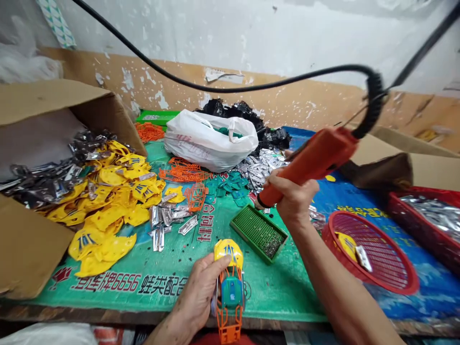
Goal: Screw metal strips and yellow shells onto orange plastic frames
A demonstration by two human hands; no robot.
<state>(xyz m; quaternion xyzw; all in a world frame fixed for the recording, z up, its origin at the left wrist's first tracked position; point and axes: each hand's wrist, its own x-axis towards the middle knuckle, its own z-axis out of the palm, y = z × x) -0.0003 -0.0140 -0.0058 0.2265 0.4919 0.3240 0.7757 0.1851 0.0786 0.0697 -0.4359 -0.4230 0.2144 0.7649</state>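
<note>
Yellow shell [229,250], green insert [232,291] and orange frame [230,331] sit together as one car [227,274], over the near edge of the tabletop [287,299]. My left grip [199,285] is closed round its side, thumb on the shell. My right grip [294,196] is wrapped about a red driver [311,163], tip by the far end of the green tray [253,226]; contact unclear. Judged progress: car body largely assembled; I cannot tell whether it is fastened. Apparently left: loose shells [108,201], loose frames [183,167] and silver parts [257,172], heaped unjoined.
</note>
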